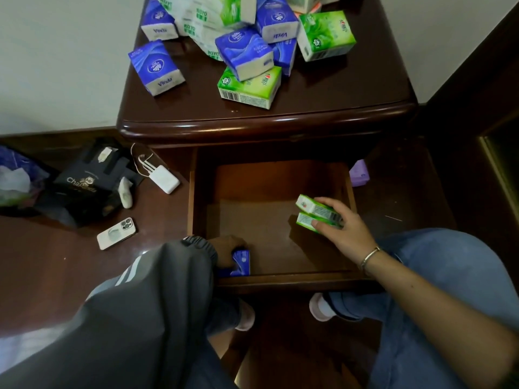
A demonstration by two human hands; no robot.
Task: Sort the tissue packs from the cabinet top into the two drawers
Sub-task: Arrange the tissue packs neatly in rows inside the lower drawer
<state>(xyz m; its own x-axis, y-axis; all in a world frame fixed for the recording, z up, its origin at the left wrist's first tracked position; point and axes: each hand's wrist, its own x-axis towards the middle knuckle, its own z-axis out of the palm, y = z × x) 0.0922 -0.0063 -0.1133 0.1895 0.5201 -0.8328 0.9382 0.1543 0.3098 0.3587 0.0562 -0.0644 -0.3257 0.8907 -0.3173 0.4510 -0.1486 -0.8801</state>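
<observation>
Drawer [323, 277] is standing pulled open below the cabinet top [266, 119]. Right hand [341, 230] is reaching into its right side, fingers closing around two green packs [316, 213], one stacked on the other. Left hand [226, 249], mostly hidden by a grey sleeve [157, 299], is gripping a blue pack [241, 262] at the front left corner. Blue and green packs [247, 51] are lying heaped on the top.

"Vinda" on blue pack [157, 69]; "ROYO" on white wrapper [196, 21]; "Cha…" on black bag [84, 183].
</observation>
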